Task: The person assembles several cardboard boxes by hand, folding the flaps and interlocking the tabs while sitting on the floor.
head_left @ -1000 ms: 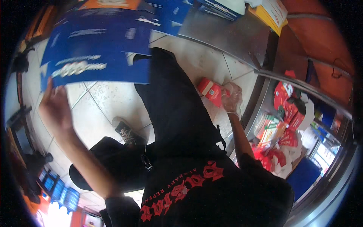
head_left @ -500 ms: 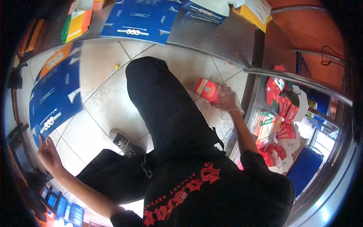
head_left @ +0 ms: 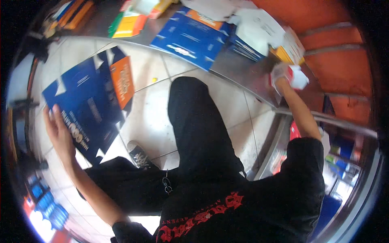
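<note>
My left hand grips the near left edge of a flat blue cardboard box blank with an orange panel. The blank is raised above the tiled floor, tilted, with cut flaps along its edges. Out to the right, my right hand, in a clear plastic glove, is closed round a small red carton with a white part showing. It is over the metal counter, and motion blurs the fingers. Another blue box blank lies flat on the counter's front edge.
On the metal counter are white-lined boxes, a yellow carton and a green-and-yellow carton. A metal-framed shelf with red packs stands at the right. My raised knee is between both hands.
My right hand has moved up with the red carton, from beside the shelf to over the counter. The blue blank in my left hand has swung right and turned. The view has shifted too.
</note>
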### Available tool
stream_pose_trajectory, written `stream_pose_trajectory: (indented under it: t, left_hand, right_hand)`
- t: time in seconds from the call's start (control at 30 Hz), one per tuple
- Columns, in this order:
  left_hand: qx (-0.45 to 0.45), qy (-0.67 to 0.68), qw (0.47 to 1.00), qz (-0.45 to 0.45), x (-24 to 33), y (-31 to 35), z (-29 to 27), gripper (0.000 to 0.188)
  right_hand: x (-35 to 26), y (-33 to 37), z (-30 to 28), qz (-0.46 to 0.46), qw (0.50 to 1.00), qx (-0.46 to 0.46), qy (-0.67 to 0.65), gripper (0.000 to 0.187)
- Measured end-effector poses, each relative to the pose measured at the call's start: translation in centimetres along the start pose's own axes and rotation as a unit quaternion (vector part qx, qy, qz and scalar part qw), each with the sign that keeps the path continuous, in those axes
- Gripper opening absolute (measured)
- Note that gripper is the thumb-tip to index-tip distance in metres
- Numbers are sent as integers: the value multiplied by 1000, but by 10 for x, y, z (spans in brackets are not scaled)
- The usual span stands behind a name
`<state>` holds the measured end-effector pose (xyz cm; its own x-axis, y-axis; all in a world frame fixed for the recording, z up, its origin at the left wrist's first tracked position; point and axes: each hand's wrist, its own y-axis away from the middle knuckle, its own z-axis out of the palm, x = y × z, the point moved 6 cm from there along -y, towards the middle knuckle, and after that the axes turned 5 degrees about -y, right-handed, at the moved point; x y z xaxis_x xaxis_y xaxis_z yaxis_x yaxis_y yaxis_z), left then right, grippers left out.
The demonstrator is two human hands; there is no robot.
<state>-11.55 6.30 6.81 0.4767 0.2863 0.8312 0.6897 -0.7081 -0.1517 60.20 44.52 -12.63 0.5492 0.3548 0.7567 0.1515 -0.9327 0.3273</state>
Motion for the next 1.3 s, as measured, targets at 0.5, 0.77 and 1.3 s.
stream_pose_trajectory:
  t: [0.5, 0.77, 1.3]
  left_hand:
    - [27, 189, 978, -86, -26, -12, -33, 46]
    - [19, 217, 969, -119, -11, -21, 7, 50]
    - [-17, 195, 981, 10, 34, -25, -26, 49]
  right_hand:
    - [-20, 125, -138, -49, 825, 231, -513, 22]
    - [-52, 214, 99, 275, 630, 140, -713, 12]
    - [-194, 109, -408, -183, 217, 97, -954, 49]
